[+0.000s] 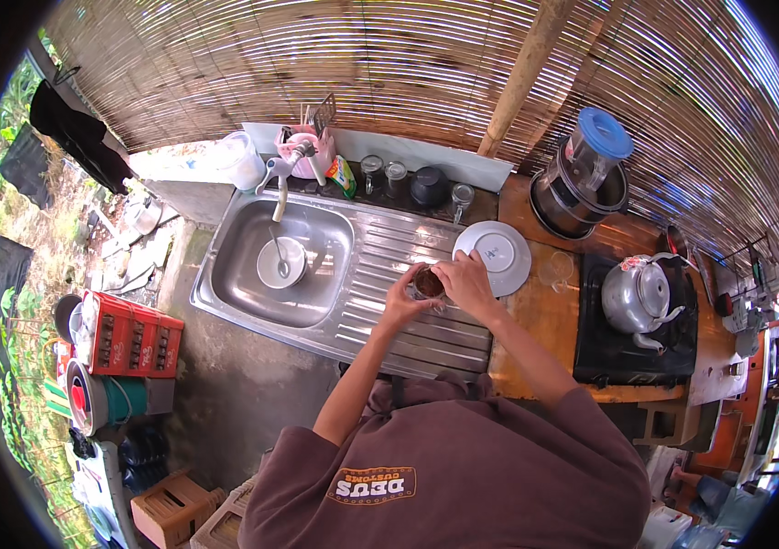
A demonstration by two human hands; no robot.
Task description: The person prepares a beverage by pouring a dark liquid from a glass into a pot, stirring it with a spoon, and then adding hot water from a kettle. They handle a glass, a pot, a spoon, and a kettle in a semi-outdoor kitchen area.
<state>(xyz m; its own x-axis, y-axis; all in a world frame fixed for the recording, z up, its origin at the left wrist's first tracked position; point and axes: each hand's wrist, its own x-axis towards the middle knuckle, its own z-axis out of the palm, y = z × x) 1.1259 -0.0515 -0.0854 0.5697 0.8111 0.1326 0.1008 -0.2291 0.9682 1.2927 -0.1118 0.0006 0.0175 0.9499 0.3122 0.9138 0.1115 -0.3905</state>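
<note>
My left hand [404,302] is curled around the left side of a clear jar or glass with dark brown contents [428,283], over the ribbed drainboard. My right hand [465,280] is at its upper right side, fingers at the rim; whether it grips the vessel or something in it is unclear. An upside-down white plate [514,259] lies just beyond my right hand, at the drainboard's right edge. In the steel sink basin [324,295] to the left, a white bowl [267,269] holds a metal spoon [282,266].
Glass mugs [462,195] and a black bowl [430,186] line the back ledge beside the faucet [281,199]. A clear glass mug [557,269] stands right of the plate. Farther right, an aluminium kettle [636,291] sits on a black stove [592,343]. Part of another person [715,497] shows at lower right.
</note>
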